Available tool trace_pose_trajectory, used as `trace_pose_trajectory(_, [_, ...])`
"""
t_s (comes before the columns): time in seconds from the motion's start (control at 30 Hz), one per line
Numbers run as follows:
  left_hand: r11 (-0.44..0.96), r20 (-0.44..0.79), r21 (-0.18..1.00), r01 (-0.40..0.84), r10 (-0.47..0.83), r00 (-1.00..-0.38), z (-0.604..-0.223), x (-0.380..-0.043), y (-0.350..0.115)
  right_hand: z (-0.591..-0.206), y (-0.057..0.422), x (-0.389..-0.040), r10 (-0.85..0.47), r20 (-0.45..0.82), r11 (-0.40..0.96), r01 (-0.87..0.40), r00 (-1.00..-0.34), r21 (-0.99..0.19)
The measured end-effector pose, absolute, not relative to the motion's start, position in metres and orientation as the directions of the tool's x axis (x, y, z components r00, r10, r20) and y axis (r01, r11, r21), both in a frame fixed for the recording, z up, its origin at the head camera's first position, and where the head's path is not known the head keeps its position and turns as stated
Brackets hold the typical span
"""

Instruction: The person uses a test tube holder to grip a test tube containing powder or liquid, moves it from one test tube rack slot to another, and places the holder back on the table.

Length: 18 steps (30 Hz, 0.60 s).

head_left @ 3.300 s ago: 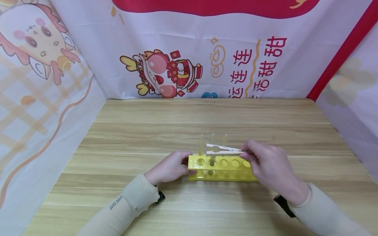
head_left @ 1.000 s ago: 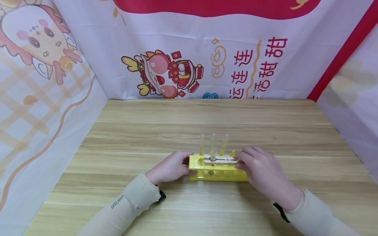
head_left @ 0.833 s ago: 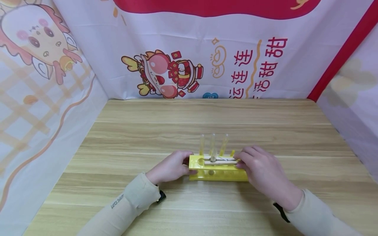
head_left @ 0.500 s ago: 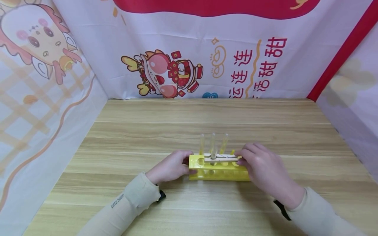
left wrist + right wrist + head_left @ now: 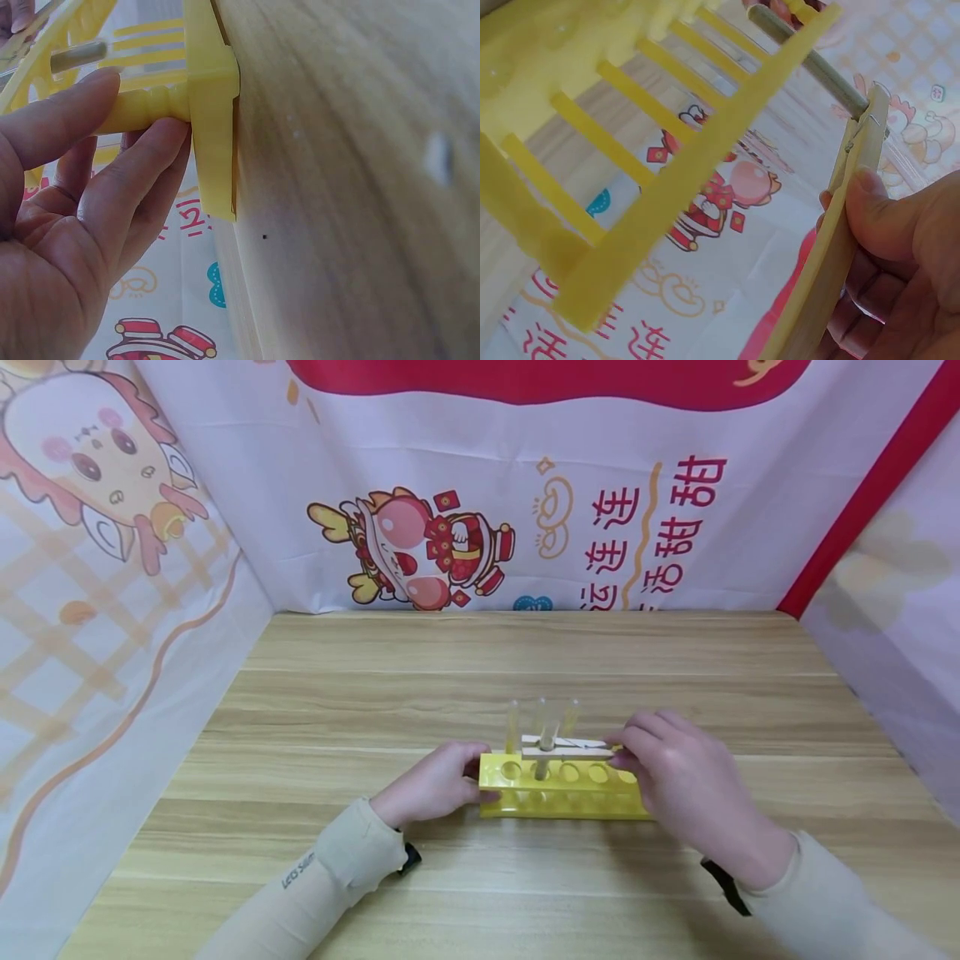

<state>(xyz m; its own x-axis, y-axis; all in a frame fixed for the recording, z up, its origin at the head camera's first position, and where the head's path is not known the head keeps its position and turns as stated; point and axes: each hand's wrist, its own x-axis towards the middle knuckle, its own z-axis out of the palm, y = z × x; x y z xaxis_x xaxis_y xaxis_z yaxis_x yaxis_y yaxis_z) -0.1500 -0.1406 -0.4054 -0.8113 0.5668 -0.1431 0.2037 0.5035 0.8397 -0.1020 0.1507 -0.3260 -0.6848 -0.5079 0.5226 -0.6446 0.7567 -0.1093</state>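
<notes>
My left hand [image 5: 433, 787] grips the left end of a yellow test tube rack [image 5: 495, 782], with thumb and fingers around its end post [image 5: 146, 109] in the left wrist view. My right hand [image 5: 686, 781] pinches a wooden test tube clamp [image 5: 570, 754] near its right end. The clamp's jaws hold a glass test tube [image 5: 829, 82] with grey contents. The tube's lower part passes into the second hole from the left, and its rounded end shows between the rack's levels in the left wrist view. The clamp is raised above the rack's top plate.
Behind the rack's holes rise three clear tubes [image 5: 512, 722], with yellow showing inside them. The rack stands on a wood-grain table [image 5: 360, 693]. A printed cloth [image 5: 450, 435] hangs along the back and both sides.
The clamp lay low on the rack's top plate a second ago. My right hand has since raised it, and the tube has come up with it. My left hand has stayed in place.
</notes>
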Motion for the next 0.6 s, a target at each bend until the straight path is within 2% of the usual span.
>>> trace_pose_trajectory(0.33, [0.499, -0.136, 0.84, 0.213, 0.573, -0.808, -0.406, -0.15, -0.141, -0.305, 0.152, -0.098, -0.511, 0.602, 0.739, -0.671, -0.614, -0.058])
trace_pose_trajectory(0.6, [0.5, -0.137, 0.84, 0.212, 0.573, -0.808, -0.406, -0.15, -0.142, -0.292, 0.159, -0.098, -0.49, 0.656, 0.719, -0.692, -0.573, -0.067])
